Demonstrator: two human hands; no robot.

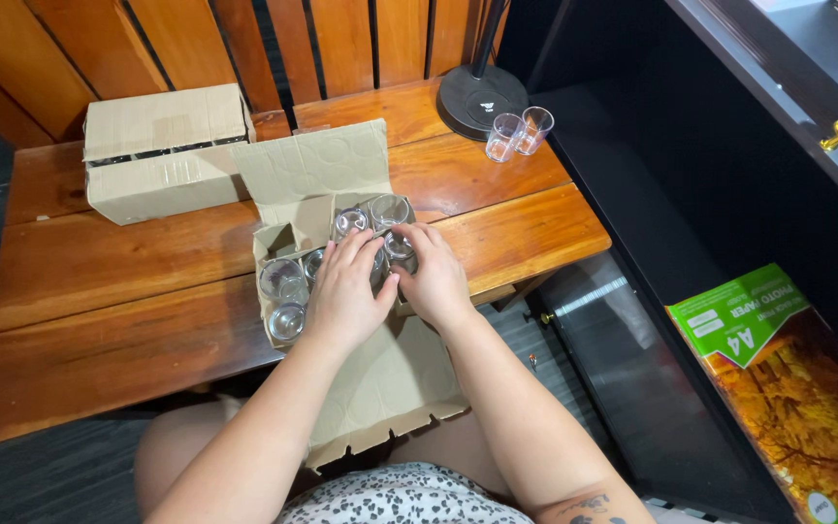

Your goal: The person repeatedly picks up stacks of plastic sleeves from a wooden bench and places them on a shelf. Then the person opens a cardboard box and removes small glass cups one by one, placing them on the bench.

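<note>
A: Head view, big to small: wooden table (99, 281), closed cardboard box (162, 150) at the back left, then an open cardboard box (317, 170) with a divider at the near edge, flaps splayed. Its near flap hangs off the table over the lap.

B: Hands?

A: Left hand (341, 296) and right hand (435, 281) are pressed together over the open box. Right fingers wrap one small glass (399, 245) in a cell. Left lies flat on the glasses beside it; can't tell if it grips anything.

B: Risk?

A: My guess: glasses are packed tight, so lifting one could knock its neighbours. The box sits close to the edge, so a tug toward the body could tip it off.

B: Room?

A: Bare wood left of the box. To the right, two loose glasses (519, 132) by a black lamp base (482, 97), well apart. Dark cabinet (691, 194) close on the right.
</note>
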